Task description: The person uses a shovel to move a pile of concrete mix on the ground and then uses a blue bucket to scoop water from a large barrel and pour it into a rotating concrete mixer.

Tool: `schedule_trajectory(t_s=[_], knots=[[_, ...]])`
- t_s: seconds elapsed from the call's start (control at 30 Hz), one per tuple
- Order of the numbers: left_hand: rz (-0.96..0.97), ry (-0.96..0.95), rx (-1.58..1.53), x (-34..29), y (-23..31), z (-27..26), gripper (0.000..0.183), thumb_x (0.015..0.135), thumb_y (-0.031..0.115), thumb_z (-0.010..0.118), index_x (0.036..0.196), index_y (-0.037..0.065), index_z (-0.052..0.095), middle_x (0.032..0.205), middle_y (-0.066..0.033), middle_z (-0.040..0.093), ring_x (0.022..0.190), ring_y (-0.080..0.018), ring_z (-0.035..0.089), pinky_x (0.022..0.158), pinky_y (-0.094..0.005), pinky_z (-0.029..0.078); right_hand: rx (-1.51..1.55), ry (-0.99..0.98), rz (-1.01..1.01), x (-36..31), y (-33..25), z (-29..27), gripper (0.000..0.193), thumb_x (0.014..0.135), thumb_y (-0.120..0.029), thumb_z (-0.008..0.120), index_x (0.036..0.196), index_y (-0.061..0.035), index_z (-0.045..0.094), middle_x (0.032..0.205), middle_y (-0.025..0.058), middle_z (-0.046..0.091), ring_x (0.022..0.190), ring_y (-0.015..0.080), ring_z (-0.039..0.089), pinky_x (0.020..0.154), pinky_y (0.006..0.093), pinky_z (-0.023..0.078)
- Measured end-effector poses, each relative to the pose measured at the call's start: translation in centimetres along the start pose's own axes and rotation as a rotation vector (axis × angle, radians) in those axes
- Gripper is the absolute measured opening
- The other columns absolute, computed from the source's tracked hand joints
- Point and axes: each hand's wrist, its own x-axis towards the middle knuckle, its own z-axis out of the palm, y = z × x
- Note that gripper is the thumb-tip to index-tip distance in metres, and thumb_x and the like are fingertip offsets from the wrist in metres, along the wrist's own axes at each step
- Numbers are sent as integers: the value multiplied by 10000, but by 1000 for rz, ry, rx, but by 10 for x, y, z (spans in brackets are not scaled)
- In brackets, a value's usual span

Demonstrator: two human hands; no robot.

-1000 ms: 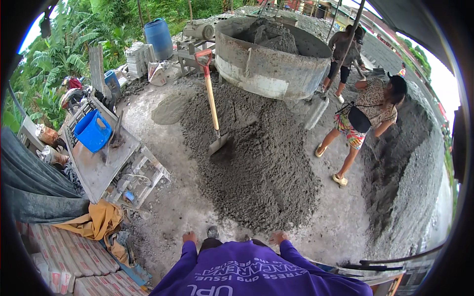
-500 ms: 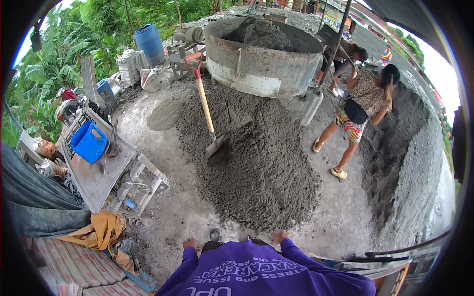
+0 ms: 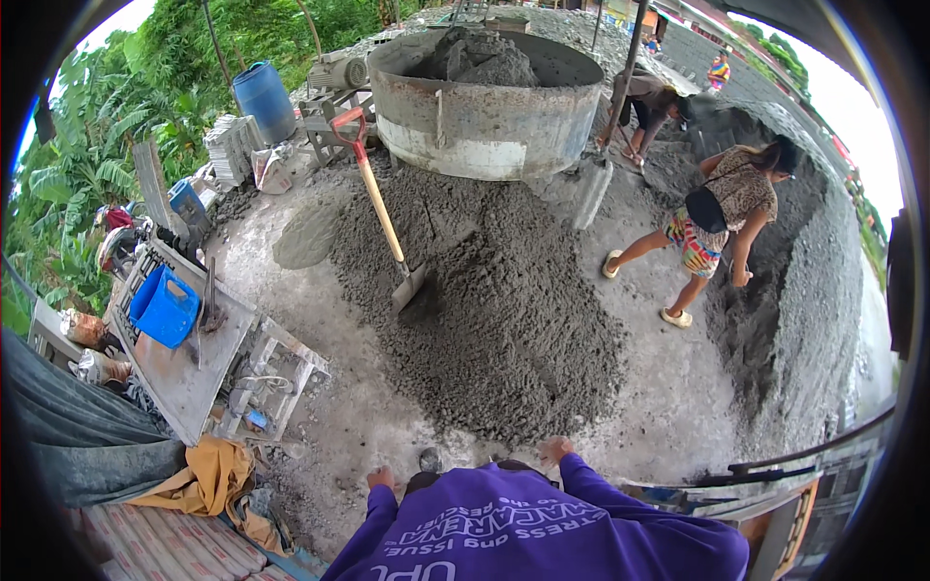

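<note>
My left hand (image 3: 381, 476) hangs beside the purple shirt (image 3: 484, 523), small in the picture, its fingers loose and nothing visible in them. On the other side, my right hand (image 3: 555, 448) is over the near edge of the mound, fingers loosely stretched out and no object in them. Both hands look open. In front of me spreads a large heap of damp grey cement mix (image 3: 504, 329). A shovel (image 3: 380, 208) with a red D-grip and wooden shaft stands in its left side, blade down, apart from both hands.
Behind the heap stands a round mixer drum (image 3: 484, 126). A person in a patterned top (image 3: 741, 189) and a stooping person (image 3: 651, 102) are at the right, near a gravel bank (image 3: 809, 271). At left are a blue container (image 3: 165, 305) on a worktable and a blue drum (image 3: 263, 102).
My view has shifted slightly, so the scene sits a little further left. The person in the patterned top has lowered their raised arms and leans toward the gravel bank. The shovel stays put.
</note>
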Motion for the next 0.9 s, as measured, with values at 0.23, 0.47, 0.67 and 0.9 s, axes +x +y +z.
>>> schedule_trajectory(t_s=[0.23, 0.47, 0.67, 0.9], knots=[[-77, -54, -62, -14, 7, 2, 376, 882, 227, 476, 1178, -5, 467, 991, -240, 626, 797, -362, 668, 618, -459, 554, -123, 213, 57, -4, -8, 4, 242, 682, -346, 712, 829, -153, 712, 832, 60, 690, 807, 274, 664, 674, 399, 520], [-89, -10, -38, -13, 8, 5, 312, 882, 196, 467, 1099, -27, 466, 880, -213, 589, 678, -324, 626, 518, -427, 491, -1276, 276, -514, -43, -49, 5, 390, 727, -430, 626, 1036, -194, 664, 885, 32, 685, 823, 253, 661, 667, 396, 525], [-86, -32, -67, -6, 7, 4, 260, 868, 189, 476, 1010, -27, 505, 740, -176, 596, 547, -285, 620, 408, -390, 458, -730, 181, -488, -21, -8, 6, 273, 855, -271, 522, 1070, -172, 659, 913, 46, 703, 692, 211, 682, 508, 349, 519], [-3, 40, -34, -12, -3, 2, 270, 840, 198, 503, 1012, -7, 539, 703, -158, 601, 528, -283, 619, 419, -407, 475, -453, 108, -462, -8, -5, 8, 308, 896, -251, 487, 1026, -19, 642, 902, 143, 698, 665, 255, 690, 444, 346, 511]])
